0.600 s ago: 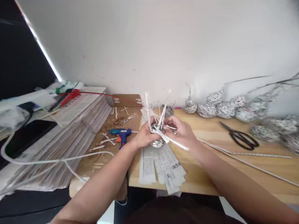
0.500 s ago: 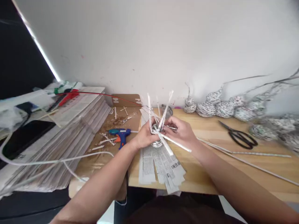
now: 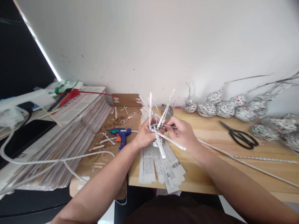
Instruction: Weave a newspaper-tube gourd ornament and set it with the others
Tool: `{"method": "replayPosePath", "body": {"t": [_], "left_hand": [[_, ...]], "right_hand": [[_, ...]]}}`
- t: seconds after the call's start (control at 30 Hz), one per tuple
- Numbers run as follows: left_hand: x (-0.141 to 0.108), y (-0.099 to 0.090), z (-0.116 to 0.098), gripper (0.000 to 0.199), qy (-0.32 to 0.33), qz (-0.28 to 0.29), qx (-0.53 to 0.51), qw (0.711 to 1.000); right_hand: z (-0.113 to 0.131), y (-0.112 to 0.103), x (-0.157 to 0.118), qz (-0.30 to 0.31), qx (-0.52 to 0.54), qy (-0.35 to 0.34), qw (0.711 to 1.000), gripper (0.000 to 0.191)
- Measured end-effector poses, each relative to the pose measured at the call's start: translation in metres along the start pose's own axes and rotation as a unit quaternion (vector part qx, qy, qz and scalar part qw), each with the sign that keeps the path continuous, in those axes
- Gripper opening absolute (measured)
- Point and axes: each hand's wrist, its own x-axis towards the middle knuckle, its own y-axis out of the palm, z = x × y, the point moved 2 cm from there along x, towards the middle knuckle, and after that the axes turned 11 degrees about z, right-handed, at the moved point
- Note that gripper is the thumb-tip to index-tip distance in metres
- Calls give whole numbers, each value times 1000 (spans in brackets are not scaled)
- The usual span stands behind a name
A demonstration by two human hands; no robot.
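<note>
White and grey printed paper, rolled into thin tubes: holds a small round woven paper piece (image 3: 155, 143) between both hands, at the middle of the wooden table (image 3: 198, 182) and over a fan of flat newsprint strips (image 3: 147, 168). Cannot tell whether it touches them. Cups the near-left side of the piece with the left hand (image 3: 144, 135), fingers curled round the wall and thumb at the rim. With the right hand (image 3: 183, 132), brings thumb and forefinger together at the right of the rim, apparently pinching a thin paper strand (image 3: 172, 126) (partly hidden by the fingers).

Looks partly made, judging by the packed rows in the lower wall. Leaves the top unclosed, with at least 2 white paper tubes (image 3: 150, 109) raised and 2 more slanting out over the near rim, all with loose ends. To be counted as left: those tubes, unwoven above the rim.

For comparison, farther right along the wall, shows at least 3 gourd-shaped woven paper pieces (image 3: 206, 110), narrowed above their round bodies. Also lying about: black-handled scissors (image 3: 243, 139) with closed-looking blades, a long white paper tube (image 3: 254, 168) and, on brown cardboard at the left, a blue glue gun (image 3: 124, 134).
</note>
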Motion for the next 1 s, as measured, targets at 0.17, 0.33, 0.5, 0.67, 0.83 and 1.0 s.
{"method": "replayPosePath", "body": {"t": [0.17,0.33,0.5,0.67,0.83,1.0], "left_hand": [[1,-2,2,38,0,5,19,1000],[-1,-3,7,37,15,27,43,999],[-2,-3,2,41,-14,46,54,997],[-2,-11,-6,43,-28,46,24,998],[-2,-18,-7,46,-46,-14,53,997],[-5,-19,-6,44,-62,-53,114,990]], "right_hand": [[-2,3,1,6,19,14,1000,14],[-1,4,0,7,136,55,989,8],[-3,3,0,28,135,58,989,8],[-5,1,1,2,49,57,997,7],[-6,2,1,-18,-20,9,1000,12],[-7,4,-1,-32,-32,-1,999,9]]}}
